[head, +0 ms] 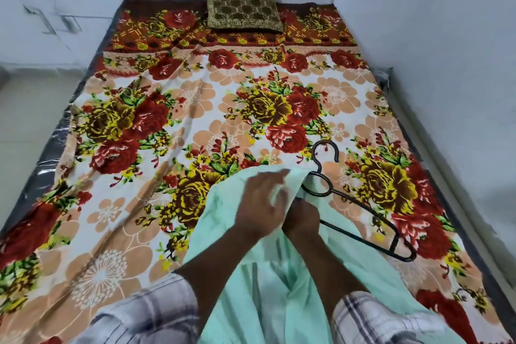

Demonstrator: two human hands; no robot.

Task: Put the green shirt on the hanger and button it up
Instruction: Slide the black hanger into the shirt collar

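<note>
The light green shirt [223,218] hangs in front of me over the near part of the bed. My left hand [261,201] grips its upper edge, fingers curled into the cloth. A black wire hanger [363,209] lies tilted, hook pointing away from me, its left shoulder tucked under the shirt's top edge and its right shoulder bare. My right hand [303,222] sits just below and right of the left, closed at the point where the hanger meets the cloth; its fingers are partly hidden behind the left hand.
A bed covered by a floral sheet [195,109] fills the view. A brown patterned cushion [243,5] lies at the far end by the wall. White walls run along the right side and back. My checked sleeves [156,313] show at the bottom.
</note>
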